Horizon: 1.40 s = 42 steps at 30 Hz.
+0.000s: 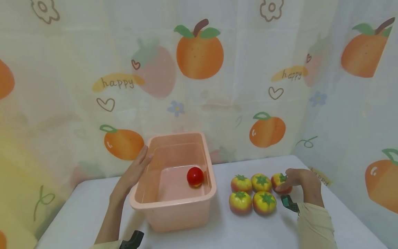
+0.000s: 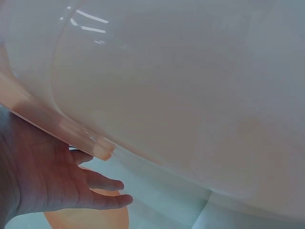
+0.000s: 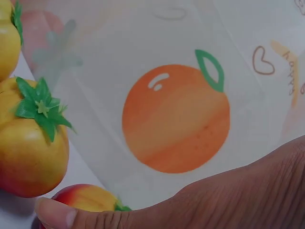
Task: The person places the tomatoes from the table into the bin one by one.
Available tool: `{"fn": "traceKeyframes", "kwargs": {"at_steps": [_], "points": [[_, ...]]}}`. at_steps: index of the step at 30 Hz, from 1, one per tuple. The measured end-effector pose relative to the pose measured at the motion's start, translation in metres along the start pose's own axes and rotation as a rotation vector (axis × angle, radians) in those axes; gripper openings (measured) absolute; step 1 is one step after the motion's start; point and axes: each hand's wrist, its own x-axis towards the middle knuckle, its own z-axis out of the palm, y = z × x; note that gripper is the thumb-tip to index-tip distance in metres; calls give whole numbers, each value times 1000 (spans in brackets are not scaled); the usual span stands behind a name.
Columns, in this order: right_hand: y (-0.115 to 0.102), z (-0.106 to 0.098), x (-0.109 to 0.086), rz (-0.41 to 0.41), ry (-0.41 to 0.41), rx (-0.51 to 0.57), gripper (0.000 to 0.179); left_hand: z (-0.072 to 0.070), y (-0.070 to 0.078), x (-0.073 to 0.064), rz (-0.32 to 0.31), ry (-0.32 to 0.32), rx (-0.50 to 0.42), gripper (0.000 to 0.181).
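Observation:
At the right of the head view my right hand [image 1: 303, 180] grips a red-and-yellow tomato [image 1: 276, 180], thumb on its near side and fingers over the far side. In the right wrist view the thumb [image 3: 56, 213] lies across this tomato [image 3: 90, 196], which is partly hidden. My left hand [image 1: 134, 173] rests with straight fingers along the left rim of a pink plastic bin [image 1: 177, 206]. From the left wrist its fingers [image 2: 107, 200] appear spread beside the bin's wall [image 2: 157, 95]. Inside the bin lies one red tomato [image 1: 195, 176], toward the right wall.
Several yellow-and-red tomatoes with green leafy tops, among them a front one [image 1: 264, 203] and a back one [image 1: 241, 183], sit in two rows between bin and right hand. A white table [image 1: 248, 232] carries everything. A fruit-printed curtain [image 1: 230, 90] hangs behind it.

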Motion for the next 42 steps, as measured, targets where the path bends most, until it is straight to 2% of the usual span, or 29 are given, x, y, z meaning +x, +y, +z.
{"fn": "traceKeyframes", "kwargs": {"at_steps": [4, 10, 15, 19, 23, 25, 28, 31, 38, 42], "points": [[1, 2, 5, -4, -29, -31, 106, 1, 0, 1, -5, 4, 4, 80], [4, 5, 8, 3, -45, 16, 99, 1, -1, -1, -5, 0, 2, 81], [7, 4, 7, 6, -34, 27, 102, 1, -1, -1, 3, -2, 1, 80], [8, -2, 0, -50, -32, -10, 93, 1, -2, 0, 5, -4, -3, 80], [7, -12, -9, -161, -54, -67, 101, 1, -1, 1, 16, -2, -14, 80], [6, -16, -14, -200, -61, -81, 112, 1, 0, 1, 18, -5, -15, 81], [3, -20, -21, -236, -51, -95, 111, 1, 1, 1, 16, -5, -9, 81], [-3, -22, -26, -252, -42, -87, 105, 0, 2, 1, 8, -7, 2, 81], [-16, -26, -39, -389, 0, -75, 63, -2, 0, 0, 6, -5, -2, 81], [-21, -26, -43, -433, 16, -71, 55, -2, -1, 0, 9, -5, -18, 81]]}}
